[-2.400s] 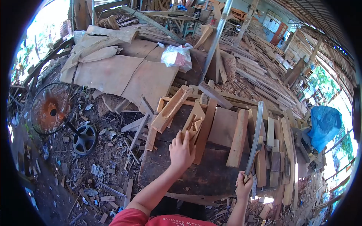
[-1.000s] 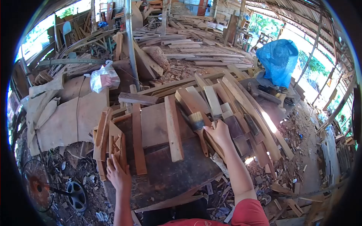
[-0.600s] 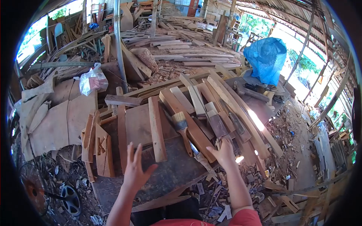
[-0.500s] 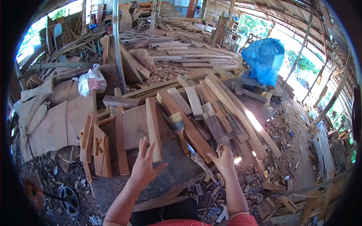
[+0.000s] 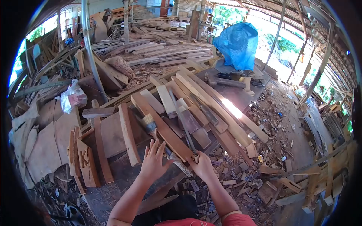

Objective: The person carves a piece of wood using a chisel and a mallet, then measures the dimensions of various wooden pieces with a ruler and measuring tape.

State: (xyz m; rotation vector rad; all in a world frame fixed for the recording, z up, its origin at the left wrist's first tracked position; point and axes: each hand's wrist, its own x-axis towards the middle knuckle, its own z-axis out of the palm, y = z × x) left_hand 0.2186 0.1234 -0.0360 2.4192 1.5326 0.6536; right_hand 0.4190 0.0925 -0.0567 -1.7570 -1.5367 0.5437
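My right hand (image 5: 201, 165) is closed around the near end of a long thin grey metal tool (image 5: 181, 119), perhaps a file or chisel; its handle is hidden. The tool points away over the wood pieces. Beside the hand is the near end of a long reddish-brown board (image 5: 166, 130). My left hand (image 5: 152, 162) is open, fingers spread, with nothing in it. Just beyond its fingertips lies a paintbrush (image 5: 150, 124) with pale bristles, its handle partly hidden. A pale, whitish-stained stick-like piece (image 5: 179, 164) lies between the hands.
Several loose boards (image 5: 218, 107) cover the worktable (image 5: 124, 196). A carved block (image 5: 88, 165) stands at its left. A clear plastic bag (image 5: 71, 98), a metal pole (image 5: 92, 56) and a blue tarp (image 5: 237, 45) are farther off. Wood scraps (image 5: 241, 188) litter the ground at right.
The view has swung to the right. The long metal tool now shows, stretched forward from my right hand over the boards. My left hand is nearer the paintbrush and still open.
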